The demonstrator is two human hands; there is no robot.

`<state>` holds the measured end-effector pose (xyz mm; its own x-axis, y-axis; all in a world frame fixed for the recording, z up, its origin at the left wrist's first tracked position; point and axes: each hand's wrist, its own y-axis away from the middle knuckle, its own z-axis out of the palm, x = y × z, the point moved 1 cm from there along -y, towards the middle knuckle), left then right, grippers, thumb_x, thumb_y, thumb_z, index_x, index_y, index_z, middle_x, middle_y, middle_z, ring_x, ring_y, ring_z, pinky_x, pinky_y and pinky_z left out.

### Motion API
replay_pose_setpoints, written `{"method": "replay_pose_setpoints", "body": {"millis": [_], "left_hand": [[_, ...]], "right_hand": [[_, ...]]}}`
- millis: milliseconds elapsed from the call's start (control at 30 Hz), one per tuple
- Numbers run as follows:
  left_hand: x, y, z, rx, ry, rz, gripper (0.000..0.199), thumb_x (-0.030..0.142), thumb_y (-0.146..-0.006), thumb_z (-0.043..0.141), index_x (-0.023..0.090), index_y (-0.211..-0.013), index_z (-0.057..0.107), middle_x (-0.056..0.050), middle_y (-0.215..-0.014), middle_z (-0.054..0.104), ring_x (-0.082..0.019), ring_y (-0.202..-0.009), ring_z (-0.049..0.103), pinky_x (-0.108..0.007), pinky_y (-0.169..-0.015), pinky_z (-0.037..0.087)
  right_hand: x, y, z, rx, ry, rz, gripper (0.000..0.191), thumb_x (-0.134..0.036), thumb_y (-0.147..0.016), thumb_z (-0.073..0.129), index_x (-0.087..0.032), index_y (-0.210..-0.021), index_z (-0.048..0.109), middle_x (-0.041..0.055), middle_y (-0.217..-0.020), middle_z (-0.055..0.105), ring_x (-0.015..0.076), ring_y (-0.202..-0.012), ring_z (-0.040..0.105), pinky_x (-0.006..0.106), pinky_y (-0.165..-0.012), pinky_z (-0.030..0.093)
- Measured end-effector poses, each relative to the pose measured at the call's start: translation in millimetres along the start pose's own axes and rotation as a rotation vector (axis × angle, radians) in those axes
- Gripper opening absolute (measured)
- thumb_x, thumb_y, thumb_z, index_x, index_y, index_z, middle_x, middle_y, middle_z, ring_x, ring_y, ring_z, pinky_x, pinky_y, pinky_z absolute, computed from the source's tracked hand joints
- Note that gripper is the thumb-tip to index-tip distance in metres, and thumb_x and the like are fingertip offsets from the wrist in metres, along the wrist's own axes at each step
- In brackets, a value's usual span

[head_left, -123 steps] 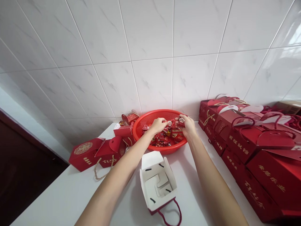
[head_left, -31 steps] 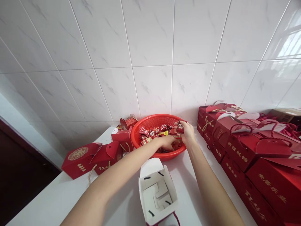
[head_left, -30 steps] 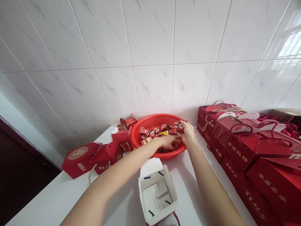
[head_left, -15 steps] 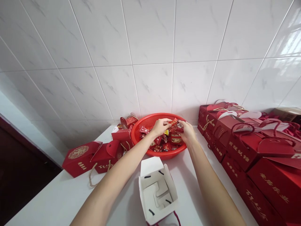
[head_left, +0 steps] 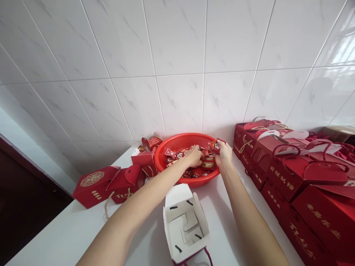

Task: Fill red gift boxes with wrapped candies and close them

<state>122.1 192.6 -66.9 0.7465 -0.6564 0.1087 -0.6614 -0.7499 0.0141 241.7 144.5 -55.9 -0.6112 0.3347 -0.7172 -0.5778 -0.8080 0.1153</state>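
A red plastic basket (head_left: 177,137) holds a heap of wrapped candies (head_left: 196,172), mostly in red wrappers. My left hand (head_left: 194,156) dips into the middle of the heap, its fingers bent and closed, and whatever they grip is hidden. At the basket's right rim, my right hand (head_left: 224,153) is closed around several red-wrapped candies (head_left: 215,146). Nearer to me, between my forearms, stands an open gift box (head_left: 186,225) with its white inside showing, its flaps raised and a dark red cord at the front.
Two red gift boxes (head_left: 95,186) with rope handles lie on the left of the white table (head_left: 66,231), and smaller red boxes (head_left: 144,159) sit left of the basket. Stacked red gift boxes (head_left: 288,173) line the right side. A tiled wall (head_left: 180,99) rises behind.
My left hand has moved away from my right hand and down into the candies. My right hand has shifted slightly right, still holding wrapped candies.
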Motion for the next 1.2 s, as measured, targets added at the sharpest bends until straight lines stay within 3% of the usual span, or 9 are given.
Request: {"method": "replay_pose_setpoints", "body": {"millis": [100, 200, 333, 400, 533, 633, 700, 1000, 1200], "left_hand": [[2.1, -4.2, 2.1, 0.05, 0.007, 0.021, 0.036, 0.015, -0.085, 0.055, 0.026, -0.114, 0.073, -0.008, -0.134, 0.057, -0.026, -0.122, 0.057, -0.033, -0.101, 0.047], [-2.8, -8.0, -0.8, 0.151, 0.119, 0.008, 0.032, 0.013, -0.09, 0.047, 0.02, -0.102, 0.076, -0.008, -0.111, 0.072, -0.021, -0.106, 0.066, -0.028, -0.095, 0.049], [-13.5, -7.8, -11.5, 0.399, 0.339, -0.112, 0.027, 0.015, -0.09, 0.051, 0.017, -0.093, 0.078, -0.005, -0.098, 0.077, -0.019, -0.094, 0.069, -0.026, -0.088, 0.049], [-18.3, -6.5, -14.6, 0.441, 0.416, -0.175, 0.024, 0.014, -0.087, 0.056, 0.018, -0.093, 0.079, -0.004, -0.099, 0.077, -0.018, -0.096, 0.069, -0.025, -0.088, 0.049], [-24.4, -3.8, -11.7, 0.229, 0.326, -0.249, 0.025, 0.013, -0.084, 0.057, 0.018, -0.097, 0.078, -0.004, -0.099, 0.077, -0.017, -0.093, 0.07, -0.022, -0.077, 0.05], [-25.0, -0.5, -5.9, -0.004, 0.213, -0.267, 0.025, 0.008, -0.077, 0.059, 0.019, -0.088, 0.078, -0.003, -0.088, 0.076, -0.018, -0.079, 0.07, -0.022, -0.065, 0.048], [-23.0, 1.4, -3.3, -0.076, 0.182, -0.249, 0.023, 0.005, -0.072, 0.062, 0.02, -0.081, 0.077, -0.003, -0.083, 0.076, -0.019, -0.076, 0.07, -0.022, -0.063, 0.047], [-16.0, 2.0, -14.9, -0.117, 0.037, -0.323, 0.018, 0.014, -0.073, 0.062, 0.014, -0.087, 0.074, -0.016, -0.098, 0.074, -0.029, -0.085, 0.071, -0.032, -0.068, 0.051], [-41.6, 22.2, -42.0, -0.065, 0.018, -0.253, 0.027, 0.012, -0.08, 0.049, 0.019, -0.091, 0.074, -0.007, -0.094, 0.075, -0.019, -0.086, 0.069, -0.023, -0.068, 0.047]], "right_hand": [[2.5, -3.1, -0.9, -0.008, -0.008, -0.045, 0.021, -0.014, -0.066, 0.07, -0.02, -0.069, 0.05, -0.0079, -0.054, 0.058, 0.0106, -0.048, 0.06, 0.021, -0.046, 0.051], [3.9, -4.4, -1.6, 0.006, -0.023, -0.065, 0.018, -0.012, -0.065, 0.068, -0.019, -0.067, 0.052, -0.0071, -0.054, 0.059, 0.0099, -0.048, 0.059, 0.021, -0.048, 0.051], [3.2, -3.7, -2.0, 0.01, 0.005, -0.031, 0.012, -0.012, -0.066, 0.066, -0.018, -0.068, 0.055, -0.0063, -0.054, 0.06, 0.0106, -0.048, 0.06, 0.021, -0.046, 0.05], [2.8, -3.9, -2.3, -0.004, 0.023, -0.023, 0.013, -0.014, -0.065, 0.067, -0.019, -0.069, 0.056, -0.0063, -0.056, 0.061, 0.0109, -0.047, 0.059, 0.021, -0.045, 0.05], [3.8, -4.8, -2.7, -0.014, 0.02, -0.035, 0.013, -0.016, -0.064, 0.067, -0.019, -0.068, 0.055, -0.0054, -0.055, 0.061, 0.0117, -0.049, 0.06, 0.022, -0.046, 0.051], [4.6, -4.8, -2.2, -0.027, 0.026, -0.056, 0.013, -0.017, -0.064, 0.066, -0.019, -0.066, 0.053, -0.0051, -0.055, 0.061, 0.0119, -0.048, 0.06, 0.023, -0.047, 0.051], [4.5, -4.2, -1.7, -0.024, 0.034, -0.057, 0.013, -0.016, -0.063, 0.065, -0.02, -0.066, 0.053, -0.0052, -0.055, 0.061, 0.0116, -0.047, 0.059, 0.023, -0.047, 0.051], [0.4, 1.4, 0.3, -0.007, -0.012, -0.016, 0.008, -0.011, -0.062, 0.06, -0.017, -0.064, 0.057, -0.0049, -0.055, 0.062, 0.0101, -0.047, 0.058, 0.02, -0.045, 0.048], [7.2, -6.8, -2.4, -0.029, 0.025, -0.024, 0.009, -0.014, -0.061, 0.062, -0.019, -0.064, 0.056, -0.0052, -0.055, 0.062, 0.0105, -0.045, 0.057, 0.022, -0.045, 0.048]]}}
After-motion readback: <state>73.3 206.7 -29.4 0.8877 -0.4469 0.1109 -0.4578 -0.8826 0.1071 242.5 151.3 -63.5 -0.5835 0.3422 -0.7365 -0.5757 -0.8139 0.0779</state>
